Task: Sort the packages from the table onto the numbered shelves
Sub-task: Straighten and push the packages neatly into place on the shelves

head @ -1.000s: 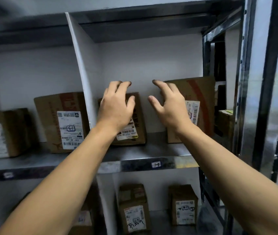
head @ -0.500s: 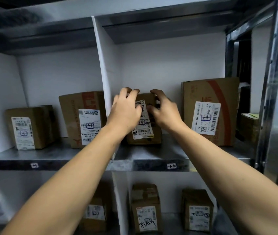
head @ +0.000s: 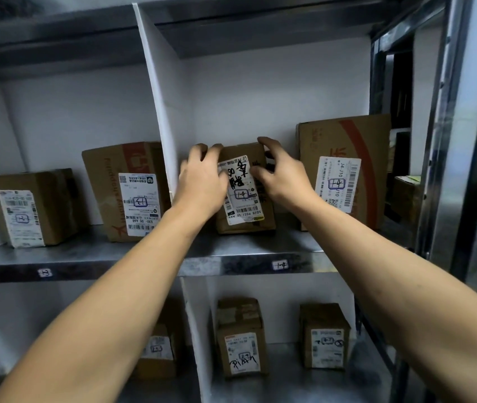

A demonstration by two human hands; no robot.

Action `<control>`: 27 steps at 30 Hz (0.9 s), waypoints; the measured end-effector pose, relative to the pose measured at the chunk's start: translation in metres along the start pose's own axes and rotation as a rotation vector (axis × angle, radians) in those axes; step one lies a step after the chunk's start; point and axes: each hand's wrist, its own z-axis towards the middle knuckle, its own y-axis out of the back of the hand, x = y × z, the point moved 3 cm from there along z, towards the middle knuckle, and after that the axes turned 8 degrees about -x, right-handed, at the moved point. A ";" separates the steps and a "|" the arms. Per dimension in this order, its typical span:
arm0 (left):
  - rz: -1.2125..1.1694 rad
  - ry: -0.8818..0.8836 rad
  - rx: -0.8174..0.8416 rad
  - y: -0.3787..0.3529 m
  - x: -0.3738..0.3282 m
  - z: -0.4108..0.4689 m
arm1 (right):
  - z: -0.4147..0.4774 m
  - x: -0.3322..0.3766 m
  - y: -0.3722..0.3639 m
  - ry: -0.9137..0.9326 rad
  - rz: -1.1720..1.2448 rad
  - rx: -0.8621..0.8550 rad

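Small box on shelf, L hand and R hand each curled over a top corner; judged light, stiff cardboard, best gripped at opp. sides.

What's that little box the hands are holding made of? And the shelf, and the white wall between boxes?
Small box: brown cardboard, matte, with dented edges and a paper label. Shelf: looks like metal, grey and shiny with blurry reflections. White divider: thin, smooth, matte sheet; plastic or coated board, can't tell.
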 end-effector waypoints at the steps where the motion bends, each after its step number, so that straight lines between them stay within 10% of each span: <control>1: 0.002 0.006 -0.004 0.001 0.000 0.000 | -0.001 0.001 -0.001 0.001 0.004 0.003; 14: -0.172 -0.279 -0.171 0.028 -0.009 -0.103 | -0.100 -0.004 0.034 0.320 -0.163 -0.269; 27: -0.282 -0.168 0.092 -0.036 0.035 -0.260 | -0.259 -0.096 -0.011 0.314 -0.407 0.012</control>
